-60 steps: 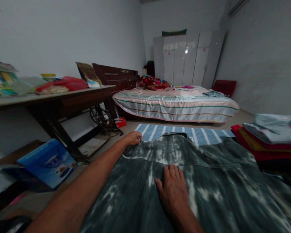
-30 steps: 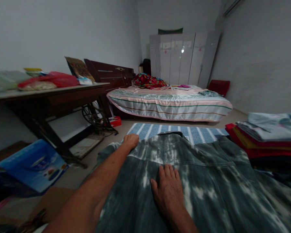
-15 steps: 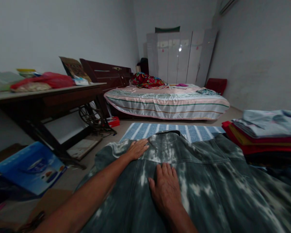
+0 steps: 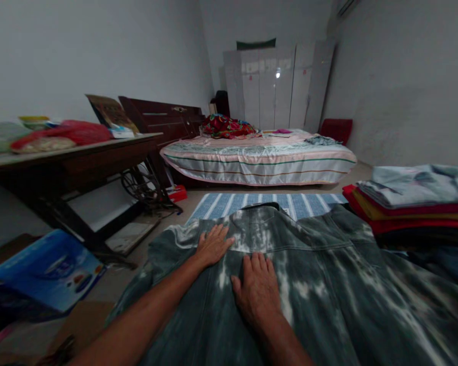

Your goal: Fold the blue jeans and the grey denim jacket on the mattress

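Observation:
A green and white tie-dye denim jacket [image 4: 313,274] lies spread out in front of me, its collar [image 4: 263,206] pointing away and its seams showing. My left hand [image 4: 212,245] rests flat on the upper left of the jacket, fingers apart, just below the shoulder. Lower and nearer the middle, my right hand [image 4: 257,287] lies palm down on the cloth with its fingers stretched forward and the thumb out to the side. Neither hand grips the fabric. The jacket's near edge runs out of view.
Under the jacket's far end is a blue striped mat [image 4: 229,202]. Folded clothes [image 4: 416,195] are stacked at the right. A blue box [image 4: 57,269] stands at the left below a sewing machine table [image 4: 80,152]. Beyond are a bed [image 4: 259,165] and a wardrobe [image 4: 269,91].
My left hand has turned slightly and its fingers have spread more, still on the jacket. The right hand stays nearly in place. The whole view has shifted a little.

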The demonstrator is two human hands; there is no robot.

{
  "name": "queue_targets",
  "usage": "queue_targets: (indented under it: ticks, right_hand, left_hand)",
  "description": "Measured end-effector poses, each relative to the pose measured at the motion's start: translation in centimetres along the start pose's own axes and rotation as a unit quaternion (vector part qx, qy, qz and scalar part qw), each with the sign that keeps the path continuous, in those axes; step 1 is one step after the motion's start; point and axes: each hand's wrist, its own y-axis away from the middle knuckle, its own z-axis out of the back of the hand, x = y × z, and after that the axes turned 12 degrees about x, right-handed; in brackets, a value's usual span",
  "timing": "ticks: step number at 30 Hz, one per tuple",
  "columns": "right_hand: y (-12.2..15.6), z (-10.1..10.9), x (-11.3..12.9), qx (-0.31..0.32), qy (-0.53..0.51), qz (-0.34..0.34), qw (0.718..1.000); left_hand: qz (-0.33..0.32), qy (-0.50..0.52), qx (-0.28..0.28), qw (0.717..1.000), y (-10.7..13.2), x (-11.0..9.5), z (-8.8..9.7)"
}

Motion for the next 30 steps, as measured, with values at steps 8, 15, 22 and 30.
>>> queue_targets:
  ticks: [8, 15, 22, 30]
  right_hand:
    - [-0.2, 0.1, 0.0, -0.006, -0.024, 0.0, 1.0]
    - [-0.2, 0.3, 0.1, -0.002, -0.018, -0.002, 1.0]
    - [-0.2, 0.2, 0.0, -0.012, -0.014, 0.006, 1.0]
    - [-0.1, 0.2, 0.1, -0.005, -0.012, -0.001, 1.0]
  left_hand:
    - [-0.059, -0.023, -0.084, 0.994, -1.9, -2.0, 0.7]
    - [-0.064, 0.013, -0.028, 0.997, -4.9, -2.5, 0.1]
    - [-0.058, 0.013, -0.036, 0.998, -3.4, -2.5, -0.2]
    - [-0.012, 0.019, -0.018, 1.0, -4.1, -2.8, 0.3]
